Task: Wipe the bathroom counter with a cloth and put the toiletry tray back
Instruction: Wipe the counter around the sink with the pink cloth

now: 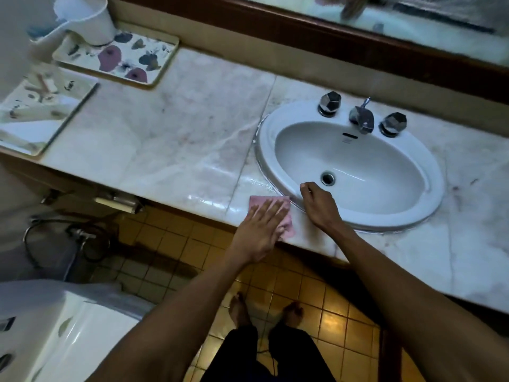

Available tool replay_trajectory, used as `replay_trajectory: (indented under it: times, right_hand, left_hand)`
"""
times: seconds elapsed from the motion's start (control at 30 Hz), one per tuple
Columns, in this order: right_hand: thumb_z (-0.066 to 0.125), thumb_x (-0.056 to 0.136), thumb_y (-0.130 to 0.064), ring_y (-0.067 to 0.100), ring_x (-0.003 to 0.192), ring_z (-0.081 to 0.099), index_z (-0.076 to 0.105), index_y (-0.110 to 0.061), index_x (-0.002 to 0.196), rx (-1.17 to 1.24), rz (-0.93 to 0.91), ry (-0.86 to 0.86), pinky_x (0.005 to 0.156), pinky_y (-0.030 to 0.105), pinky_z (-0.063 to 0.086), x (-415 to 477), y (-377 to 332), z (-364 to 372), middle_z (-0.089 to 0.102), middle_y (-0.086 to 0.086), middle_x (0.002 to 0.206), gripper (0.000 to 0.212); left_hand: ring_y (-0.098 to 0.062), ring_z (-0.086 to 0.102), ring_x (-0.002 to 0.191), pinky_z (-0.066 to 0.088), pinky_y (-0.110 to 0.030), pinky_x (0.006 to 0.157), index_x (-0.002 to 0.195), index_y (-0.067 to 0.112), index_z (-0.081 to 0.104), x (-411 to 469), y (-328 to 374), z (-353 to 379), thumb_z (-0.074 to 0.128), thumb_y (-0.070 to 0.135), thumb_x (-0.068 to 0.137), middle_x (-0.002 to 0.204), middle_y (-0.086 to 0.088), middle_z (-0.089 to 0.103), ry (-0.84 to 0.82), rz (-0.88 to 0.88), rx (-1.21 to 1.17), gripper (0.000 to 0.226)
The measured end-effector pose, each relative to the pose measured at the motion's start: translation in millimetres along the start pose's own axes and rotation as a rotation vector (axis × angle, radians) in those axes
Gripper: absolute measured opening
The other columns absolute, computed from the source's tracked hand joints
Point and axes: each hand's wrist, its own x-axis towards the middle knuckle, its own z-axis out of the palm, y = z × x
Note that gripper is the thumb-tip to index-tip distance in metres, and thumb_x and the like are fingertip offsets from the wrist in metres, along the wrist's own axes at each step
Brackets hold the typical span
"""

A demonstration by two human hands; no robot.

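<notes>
left hand: flat, fingers spread, pressing pink cloth on counter front edge, just left of sink | right hand: loosely curled on sink rim, gripping nothing | flowered tray: far-left back, holds white cup | second tray: near left edge, blurred small items

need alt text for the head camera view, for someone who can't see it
A person's left hand presses a pink cloth flat on the front edge of a marble counter, while the right hand rests on the rim of the white sink. A floral tray holding a white cup sits at the back left.
</notes>
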Motion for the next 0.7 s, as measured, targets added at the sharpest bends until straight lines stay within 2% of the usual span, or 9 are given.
replay_trajectory:
  times: [0.13, 0.23, 0.3, 0.4, 0.47, 0.53, 0.6, 0.7]
  right_hand:
    - [0.036, 0.104, -0.042, 0.027, 0.087, 0.06, 0.061, -0.02, 0.11, -0.011, -0.005, 0.006, 0.072, 0.032, 0.038, -2, -3, 3, 0.064, -0.002, 0.087, 0.034]
    - [0.037, 0.104, -0.04, 0.024, 0.09, 0.06, 0.059, -0.022, 0.115, -0.037, -0.062, 0.003, 0.074, 0.032, 0.038, 1, -10, 6, 0.066, -0.003, 0.095, 0.031]
    - [0.038, 0.104, -0.039, 0.023, 0.095, 0.062, 0.058, -0.021, 0.121, -0.024, -0.106, 0.004, 0.076, 0.031, 0.038, 7, -17, 12, 0.068, -0.002, 0.104, 0.032]
    - [0.036, 0.105, -0.04, 0.022, 0.109, 0.061, 0.056, -0.02, 0.129, 0.017, -0.133, 0.019, 0.085, 0.029, 0.04, 21, -31, 28, 0.067, 0.0, 0.119, 0.037]
    - [0.036, 0.105, -0.039, 0.02, 0.12, 0.057, 0.054, -0.019, 0.132, 0.004, -0.176, 0.028, 0.094, 0.029, 0.04, 32, -45, 40, 0.062, -0.001, 0.131, 0.038]
    - [0.037, 0.104, -0.038, 0.022, 0.122, 0.054, 0.052, -0.019, 0.133, -0.02, -0.249, 0.028, 0.097, 0.031, 0.04, 44, -55, 49, 0.058, -0.001, 0.134, 0.037]
    - [0.039, 0.103, -0.036, 0.025, 0.126, 0.05, 0.051, -0.017, 0.134, -0.067, -0.33, 0.023, 0.101, 0.036, 0.04, 60, -65, 57, 0.055, 0.002, 0.138, 0.038]
    - [0.045, 0.101, -0.029, 0.028, 0.133, 0.045, 0.052, -0.014, 0.136, -0.196, -0.444, 0.031, 0.109, 0.043, 0.037, 85, -85, 69, 0.049, 0.009, 0.146, 0.039]
  left_hand:
    - [-0.026, -0.014, 0.155, 0.005, -0.058, 0.124, 0.16, 0.024, -0.008, 8, -87, -42, 0.013, 0.042, 0.107, 0.167, 0.0, -0.019, 0.037, -0.177, 0.015, 0.06]
    - [-0.027, -0.002, 0.156, 0.008, -0.056, 0.124, 0.161, 0.021, 0.007, 16, -100, -53, 0.021, 0.04, 0.107, 0.169, -0.003, 0.0, 0.075, -0.375, -0.006, 0.059]
    - [-0.03, 0.001, 0.156, 0.007, -0.058, 0.123, 0.161, 0.017, 0.009, 21, -78, -45, 0.022, 0.04, 0.105, 0.169, -0.007, 0.002, 0.097, -0.443, 0.013, 0.063]
    - [-0.027, -0.01, 0.155, 0.004, -0.057, 0.124, 0.161, 0.019, 0.0, 20, -47, -31, 0.018, 0.042, 0.106, 0.168, -0.003, -0.012, 0.023, -0.312, -0.014, 0.063]
    - [-0.023, -0.005, 0.156, 0.009, -0.054, 0.124, 0.162, 0.022, 0.006, 10, -48, -33, 0.019, 0.043, 0.106, 0.169, 0.001, -0.003, 0.014, -0.192, -0.002, 0.061]
    - [-0.019, -0.001, 0.156, 0.007, -0.045, 0.126, 0.161, 0.027, 0.009, 0, -67, -41, 0.02, 0.044, 0.106, 0.169, 0.005, 0.003, -0.007, -0.1, 0.015, 0.058]
    - [-0.017, 0.001, 0.156, 0.006, -0.041, 0.124, 0.161, 0.03, 0.012, -10, -93, -52, 0.019, 0.045, 0.107, 0.168, 0.006, 0.006, 0.01, -0.128, 0.024, 0.056]
    - [-0.016, 0.001, 0.155, 0.008, -0.044, 0.125, 0.16, 0.028, 0.014, -17, -150, -76, 0.023, 0.043, 0.108, 0.168, 0.004, 0.008, 0.067, -0.291, 0.016, 0.055]
